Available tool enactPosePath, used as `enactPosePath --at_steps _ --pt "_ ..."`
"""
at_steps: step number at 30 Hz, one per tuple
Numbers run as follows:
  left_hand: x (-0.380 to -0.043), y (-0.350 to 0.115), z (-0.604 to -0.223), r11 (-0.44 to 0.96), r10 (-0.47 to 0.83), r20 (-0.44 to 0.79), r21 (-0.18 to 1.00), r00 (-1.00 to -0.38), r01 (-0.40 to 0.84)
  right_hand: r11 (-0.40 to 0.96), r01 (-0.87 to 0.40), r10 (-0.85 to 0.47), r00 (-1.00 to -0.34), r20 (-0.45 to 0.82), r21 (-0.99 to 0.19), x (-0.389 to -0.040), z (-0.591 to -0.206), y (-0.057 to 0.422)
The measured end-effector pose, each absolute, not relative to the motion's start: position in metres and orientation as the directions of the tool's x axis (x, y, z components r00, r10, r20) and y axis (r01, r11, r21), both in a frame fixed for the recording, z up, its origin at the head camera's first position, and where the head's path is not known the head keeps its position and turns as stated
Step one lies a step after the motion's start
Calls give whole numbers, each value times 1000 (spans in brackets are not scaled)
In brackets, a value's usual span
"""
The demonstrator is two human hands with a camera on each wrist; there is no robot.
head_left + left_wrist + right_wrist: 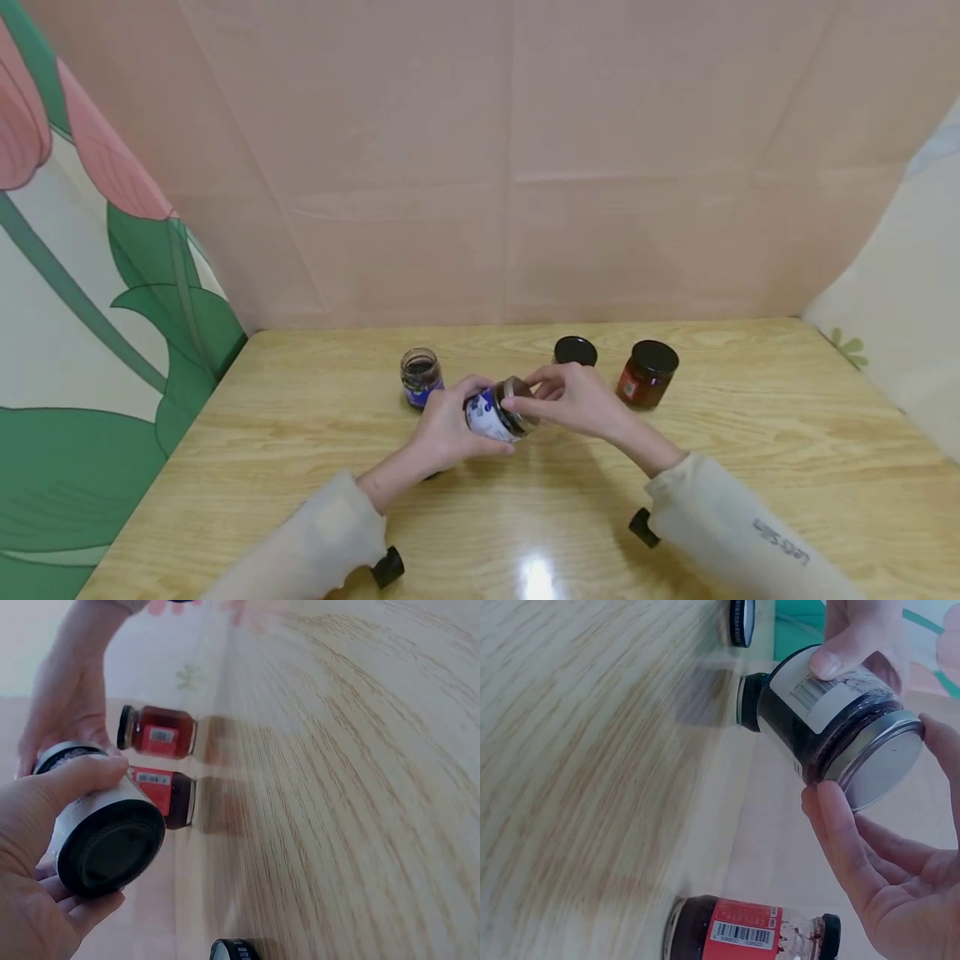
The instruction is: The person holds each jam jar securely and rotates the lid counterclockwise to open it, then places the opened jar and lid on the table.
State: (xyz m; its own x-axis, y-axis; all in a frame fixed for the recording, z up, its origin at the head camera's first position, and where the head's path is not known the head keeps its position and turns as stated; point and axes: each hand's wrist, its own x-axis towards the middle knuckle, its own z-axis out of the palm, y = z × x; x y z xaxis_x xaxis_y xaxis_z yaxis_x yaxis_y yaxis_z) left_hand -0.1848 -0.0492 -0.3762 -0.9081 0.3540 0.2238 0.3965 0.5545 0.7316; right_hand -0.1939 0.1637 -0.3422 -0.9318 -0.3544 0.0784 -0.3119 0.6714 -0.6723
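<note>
Tilted in the air above the table, a glass jar [486,416] with a white and blue label and dark contents is gripped round its body by my left hand [442,429]. The left wrist view shows its dark base [112,851] towards the camera. My right hand [585,402] pinches the rim of its silvery lid [885,766] between thumb and fingers. Behind the left hand stands a lidless jar [422,382] with a blue label. A black-sided lid [742,622] lies on the table, mostly hidden by the left hand in the head view.
Two jars with black lids and red labels stand beyond the right hand: one [648,375] in full view, the other [575,350] partly covered by that hand. The wood-patterned table [300,417] meets a pinkish cloth backdrop [480,208] at its far edge.
</note>
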Motion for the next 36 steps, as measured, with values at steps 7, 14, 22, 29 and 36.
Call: enactPosePath --at_steps 7,14,22,29,36 --pt "-188 -49 -378 554 356 238 726 -904 409 628 -285 -360 -931 55 -724 -195 -343 166" --pt "-191 -49 -377 538 350 224 747 -910 390 545 -400 -452 -881 144 -737 -195 -345 170" --pt "-191 -52 -378 497 369 175 793 -913 352 495 -615 -589 -757 283 -613 -192 -346 174" --pt "-192 -53 -377 496 365 137 808 -921 317 427 -652 -603 -722 339 -627 -191 -347 176" --pt "-192 -51 -378 499 320 121 822 -940 275 415 -659 -577 -724 378 -628 -192 -348 178"
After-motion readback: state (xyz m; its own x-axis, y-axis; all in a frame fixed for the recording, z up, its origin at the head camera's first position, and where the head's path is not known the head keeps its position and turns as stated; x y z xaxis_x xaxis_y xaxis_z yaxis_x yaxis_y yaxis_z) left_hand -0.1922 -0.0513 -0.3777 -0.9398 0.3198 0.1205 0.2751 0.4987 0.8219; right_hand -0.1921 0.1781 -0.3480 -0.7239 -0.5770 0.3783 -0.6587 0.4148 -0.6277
